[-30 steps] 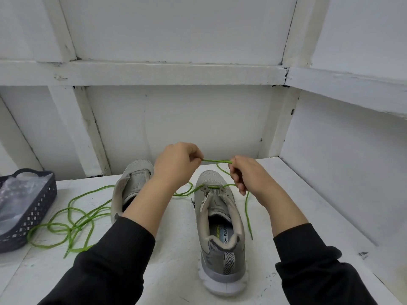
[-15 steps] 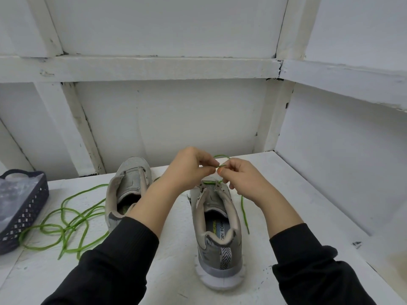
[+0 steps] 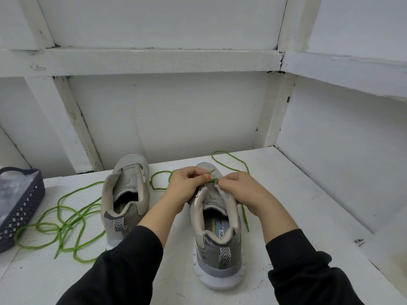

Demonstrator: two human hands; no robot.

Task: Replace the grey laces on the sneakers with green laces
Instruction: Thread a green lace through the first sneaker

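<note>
Two grey sneakers stand heel-toward-me on the white table. Over the eyelets of the right sneaker (image 3: 217,245), my left hand (image 3: 187,186) pinches the tip of a green lace (image 3: 231,160) near the toe end. My right hand (image 3: 240,190) grips the sneaker's right eyelet flap beside that tip. The lace loops behind the shoe and trails down its right side. The left sneaker (image 3: 126,194) has no lace in it. A second green lace (image 3: 66,223) lies tangled on the table to its left.
A dark plastic basket (image 3: 21,212) holding clear plastic sits at the table's left edge. White panelled walls close in behind and on the right. The table's right edge runs close to the right sneaker.
My hands have dropped from holding the lace stretched above the shoe down onto its eyelets. The lace now lies looped behind the toe.
</note>
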